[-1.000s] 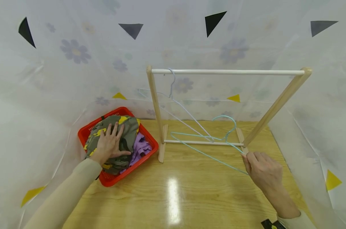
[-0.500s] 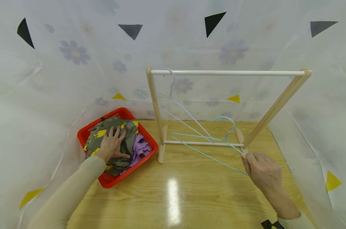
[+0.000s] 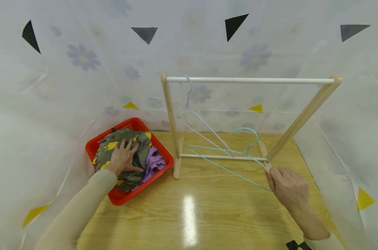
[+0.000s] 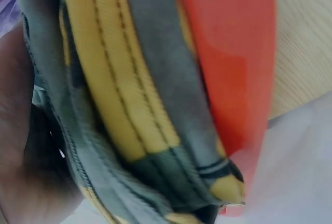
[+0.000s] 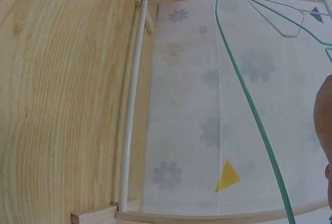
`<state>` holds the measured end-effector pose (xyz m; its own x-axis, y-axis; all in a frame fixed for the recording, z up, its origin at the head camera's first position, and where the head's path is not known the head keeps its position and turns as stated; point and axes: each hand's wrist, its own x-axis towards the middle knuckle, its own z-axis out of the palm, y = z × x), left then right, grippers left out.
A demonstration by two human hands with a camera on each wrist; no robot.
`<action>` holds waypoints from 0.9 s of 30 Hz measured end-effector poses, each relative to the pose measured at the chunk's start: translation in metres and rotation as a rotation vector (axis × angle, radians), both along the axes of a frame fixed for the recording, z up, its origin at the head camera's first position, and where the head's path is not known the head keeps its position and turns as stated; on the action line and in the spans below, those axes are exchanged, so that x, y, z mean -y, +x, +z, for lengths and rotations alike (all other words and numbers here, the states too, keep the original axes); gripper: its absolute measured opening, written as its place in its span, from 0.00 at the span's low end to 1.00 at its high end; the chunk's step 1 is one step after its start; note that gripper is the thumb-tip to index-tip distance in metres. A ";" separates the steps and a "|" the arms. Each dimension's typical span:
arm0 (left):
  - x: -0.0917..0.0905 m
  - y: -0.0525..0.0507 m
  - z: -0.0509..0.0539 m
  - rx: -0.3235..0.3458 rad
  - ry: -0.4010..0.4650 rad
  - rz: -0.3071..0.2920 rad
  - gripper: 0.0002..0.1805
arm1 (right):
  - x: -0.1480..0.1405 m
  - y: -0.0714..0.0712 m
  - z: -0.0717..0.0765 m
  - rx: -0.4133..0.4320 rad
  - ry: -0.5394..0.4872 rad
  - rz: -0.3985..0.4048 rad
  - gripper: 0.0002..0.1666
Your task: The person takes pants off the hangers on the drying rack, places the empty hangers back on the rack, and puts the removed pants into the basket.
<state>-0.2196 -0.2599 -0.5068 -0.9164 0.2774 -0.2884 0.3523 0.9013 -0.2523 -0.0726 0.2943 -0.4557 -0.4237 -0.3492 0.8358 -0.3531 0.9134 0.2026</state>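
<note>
In the head view my left hand lies with spread fingers on a grey-green camouflage garment with yellow patches. That garment fills much of a red plastic basket, beside a crumpled purple cloth. The left wrist view shows its stitched yellow and green fabric close up against the basket wall. At right, my right hand grips one end of a mint-green wire hanger, held in front of the rack with its hook upward. The right wrist view catches the hanger's long wire and only the hand's edge.
A wooden rack with a white top rail stands at the back. From its left end hangs a pale lilac hanger. White patterned sheeting encloses the wooden tabletop at the back and sides.
My left hand has slid slightly down across the camouflage garment, whose top has shifted and flattened a little. The right hand and green hanger hold almost still.
</note>
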 end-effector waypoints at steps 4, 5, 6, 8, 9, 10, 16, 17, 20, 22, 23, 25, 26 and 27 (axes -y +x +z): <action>-0.002 0.003 0.002 -0.032 0.080 0.014 0.65 | -0.001 0.000 0.001 -0.007 -0.004 0.007 0.35; -0.003 0.004 0.003 -0.039 0.099 0.018 0.65 | -0.002 0.000 0.001 -0.005 -0.002 0.010 0.35; -0.004 0.005 0.004 -0.047 0.116 0.022 0.64 | -0.003 0.001 0.002 -0.001 0.001 0.010 0.35; -0.008 0.006 0.005 -0.068 0.137 0.025 0.63 | -0.005 0.001 0.003 0.004 0.003 0.011 0.35; -0.009 0.006 0.006 -0.082 0.144 0.022 0.63 | -0.006 0.002 0.003 0.008 0.004 0.011 0.35; -0.012 0.006 0.007 -0.097 0.149 0.019 0.63 | -0.007 0.002 0.004 0.014 0.011 0.010 0.35; -0.025 0.001 0.017 -0.204 0.212 -0.005 0.61 | -0.012 0.005 0.007 0.018 0.024 0.024 0.34; -0.028 0.000 0.019 -0.212 0.226 -0.006 0.61 | -0.013 0.005 0.008 0.015 0.022 0.030 0.34; -0.038 -0.003 0.029 -0.234 0.265 -0.020 0.60 | -0.015 0.007 0.010 0.007 0.015 0.041 0.34; -0.045 -0.004 0.035 -0.250 0.284 -0.035 0.59 | -0.015 0.008 0.012 0.001 0.011 0.047 0.35; -0.049 -0.005 0.038 -0.261 0.289 -0.043 0.59 | -0.015 0.008 0.013 0.000 0.013 0.048 0.35; -0.058 -0.005 0.044 -0.292 0.304 -0.065 0.56 | -0.015 0.009 0.015 -0.007 0.011 0.048 0.35; -0.061 -0.005 0.046 -0.306 0.308 -0.075 0.55 | -0.015 0.009 0.015 -0.010 0.011 0.052 0.35; -0.065 -0.005 0.048 -0.322 0.315 -0.082 0.53 | -0.016 0.010 0.016 -0.010 0.011 0.056 0.35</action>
<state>-0.2250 -0.1948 -0.4589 -0.9168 0.3815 0.1182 0.3744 0.9239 -0.0786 -0.0628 0.3100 -0.4399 -0.3945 -0.3812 0.8361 -0.4013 0.8900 0.2164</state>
